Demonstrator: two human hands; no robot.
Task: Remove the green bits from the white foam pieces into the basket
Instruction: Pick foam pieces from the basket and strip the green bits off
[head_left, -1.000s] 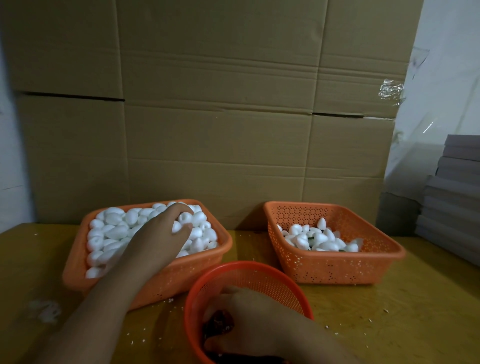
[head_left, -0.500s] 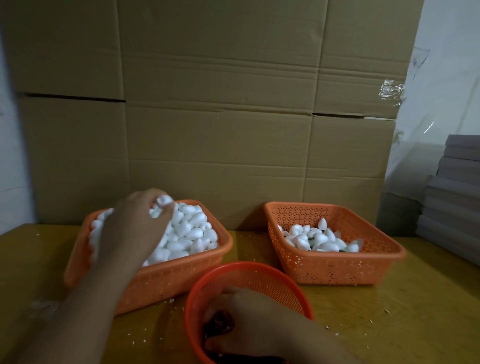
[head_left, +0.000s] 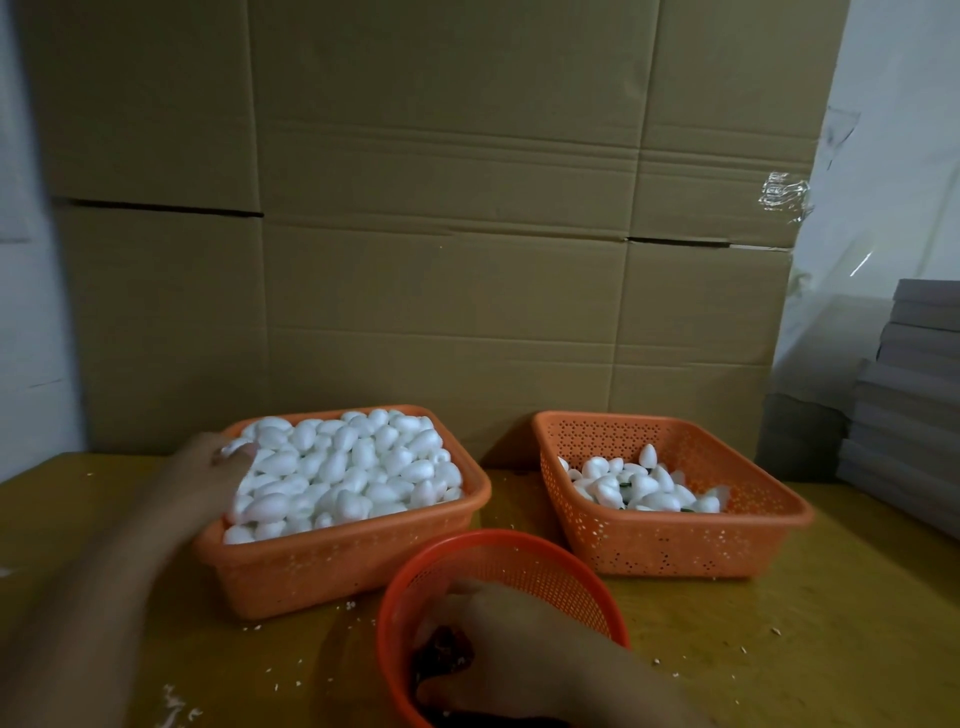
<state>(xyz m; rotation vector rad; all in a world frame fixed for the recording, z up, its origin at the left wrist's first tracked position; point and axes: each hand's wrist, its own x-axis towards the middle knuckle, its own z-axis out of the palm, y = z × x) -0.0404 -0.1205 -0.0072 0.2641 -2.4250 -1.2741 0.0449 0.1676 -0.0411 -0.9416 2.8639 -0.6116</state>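
The left rectangular orange basket (head_left: 343, 561) is heaped with white foam pieces (head_left: 353, 467). My left hand (head_left: 200, 475) is at its left rim, blurred, with curled fingers holding a white foam piece (head_left: 234, 448). The right rectangular orange basket (head_left: 675, 545) holds fewer foam pieces (head_left: 639, 486), with green bits (head_left: 626, 483) showing among them. In front, my right hand (head_left: 509, 639) sits inside the round orange basket (head_left: 498, 545), fingers and thumb curled round a clump of dark bits (head_left: 441, 652).
A wall of cardboard boxes (head_left: 441, 234) stands right behind the baskets. Grey stacked sheets (head_left: 914, 405) lie at the right edge. White foam crumbs (head_left: 176, 706) are scattered over the yellow wooden table (head_left: 779, 649).
My left hand has pulled back from the middle of the foam heap to the basket's left rim, taking a piece with it. My right hand has stayed in the round basket.
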